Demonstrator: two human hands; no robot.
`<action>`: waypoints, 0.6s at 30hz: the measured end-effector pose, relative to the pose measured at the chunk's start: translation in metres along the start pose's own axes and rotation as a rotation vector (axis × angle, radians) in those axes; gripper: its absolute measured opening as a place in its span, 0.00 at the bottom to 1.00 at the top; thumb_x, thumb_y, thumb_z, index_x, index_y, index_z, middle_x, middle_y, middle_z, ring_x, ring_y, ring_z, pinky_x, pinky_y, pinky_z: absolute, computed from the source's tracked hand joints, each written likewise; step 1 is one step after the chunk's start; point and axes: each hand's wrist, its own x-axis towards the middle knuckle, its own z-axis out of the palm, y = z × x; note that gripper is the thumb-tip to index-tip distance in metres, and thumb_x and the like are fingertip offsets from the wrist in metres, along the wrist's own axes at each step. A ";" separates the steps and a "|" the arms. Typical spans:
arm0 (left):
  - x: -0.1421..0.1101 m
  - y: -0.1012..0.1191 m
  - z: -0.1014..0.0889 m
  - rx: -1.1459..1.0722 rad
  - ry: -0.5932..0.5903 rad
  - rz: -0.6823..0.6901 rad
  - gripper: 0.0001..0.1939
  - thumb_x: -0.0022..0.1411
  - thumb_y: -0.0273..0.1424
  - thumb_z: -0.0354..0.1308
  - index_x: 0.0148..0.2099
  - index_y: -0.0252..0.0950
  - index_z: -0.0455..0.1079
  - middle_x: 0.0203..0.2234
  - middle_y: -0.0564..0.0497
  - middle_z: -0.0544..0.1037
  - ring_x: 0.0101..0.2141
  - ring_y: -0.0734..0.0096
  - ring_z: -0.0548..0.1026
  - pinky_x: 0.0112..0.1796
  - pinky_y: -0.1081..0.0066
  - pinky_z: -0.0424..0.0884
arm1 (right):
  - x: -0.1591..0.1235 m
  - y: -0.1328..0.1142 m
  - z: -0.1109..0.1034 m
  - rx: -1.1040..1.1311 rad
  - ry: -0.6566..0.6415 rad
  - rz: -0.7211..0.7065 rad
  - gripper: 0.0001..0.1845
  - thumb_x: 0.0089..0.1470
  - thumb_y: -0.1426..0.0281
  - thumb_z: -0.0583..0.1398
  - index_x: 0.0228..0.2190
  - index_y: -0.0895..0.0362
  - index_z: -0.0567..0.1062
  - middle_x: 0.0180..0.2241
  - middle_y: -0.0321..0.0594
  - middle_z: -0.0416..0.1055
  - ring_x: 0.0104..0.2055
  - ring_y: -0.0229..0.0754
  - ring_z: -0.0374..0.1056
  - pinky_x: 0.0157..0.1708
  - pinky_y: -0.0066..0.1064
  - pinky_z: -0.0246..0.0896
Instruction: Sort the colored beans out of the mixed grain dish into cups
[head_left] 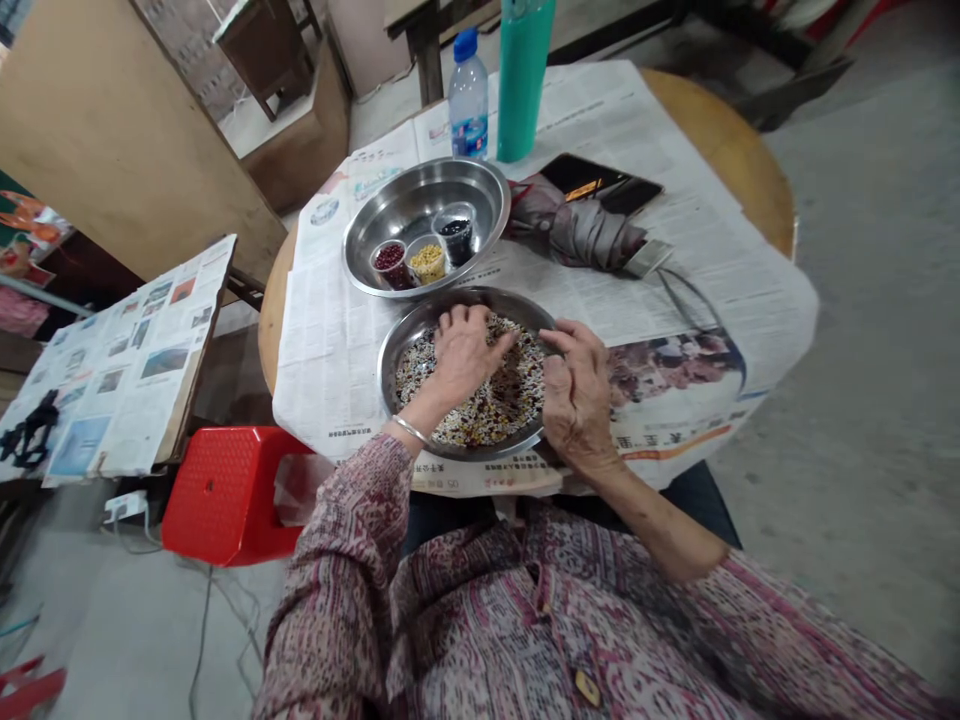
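A steel basin (386, 375) on the newspaper holds a layer of mixed grains and beans (487, 410), whitish with dark, red and yellow ones. My left hand (466, 355) lies over the mix inside the basin, palm down, fingers apart. At the right rim, my right hand (577, 395) has its fingers curled against the basin's edge; its fingertips are partly hidden. Behind stands a larger steel basin (375, 220). Inside it are three clear plastic cups: one of red beans (391, 262), one of yellow beans (427, 260) and one of black beans (455, 235).
Newspaper (322, 340) covers the round table (750, 170). At the back stand a water bottle (469, 100) and a teal bottle (523, 85). A phone (611, 183) and a folded umbrella (577, 225) lie right of the larger basin. A red stool (225, 490) is at left.
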 end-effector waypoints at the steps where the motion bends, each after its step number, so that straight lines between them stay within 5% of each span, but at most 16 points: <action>1: -0.001 0.007 0.000 0.003 -0.030 0.052 0.20 0.72 0.44 0.55 0.57 0.36 0.66 0.55 0.40 0.72 0.56 0.52 0.68 0.55 0.55 0.67 | 0.000 0.001 0.001 0.013 0.009 -0.009 0.19 0.69 0.61 0.48 0.54 0.51 0.71 0.58 0.46 0.68 0.63 0.50 0.62 0.63 0.56 0.57; 5: -0.013 0.019 -0.004 0.023 -0.172 0.280 0.15 0.71 0.40 0.54 0.56 0.39 0.68 0.55 0.45 0.73 0.56 0.54 0.68 0.55 0.55 0.67 | 0.000 0.001 0.002 0.052 0.032 -0.033 0.21 0.70 0.60 0.46 0.54 0.51 0.71 0.56 0.48 0.69 0.62 0.51 0.63 0.62 0.57 0.58; 12: -0.039 -0.001 -0.011 0.107 -0.290 0.664 0.12 0.63 0.35 0.60 0.48 0.41 0.75 0.47 0.46 0.76 0.53 0.54 0.69 0.58 0.51 0.62 | 0.002 -0.002 0.000 0.010 0.015 -0.008 0.22 0.70 0.58 0.46 0.53 0.51 0.72 0.55 0.49 0.71 0.61 0.53 0.65 0.61 0.57 0.60; 18: -0.052 -0.041 -0.031 0.269 -0.210 0.604 0.08 0.64 0.29 0.56 0.44 0.39 0.74 0.43 0.46 0.76 0.49 0.57 0.70 0.58 0.52 0.61 | 0.003 0.000 0.000 -0.002 0.016 -0.034 0.20 0.69 0.61 0.47 0.52 0.51 0.72 0.53 0.47 0.73 0.60 0.52 0.66 0.62 0.57 0.60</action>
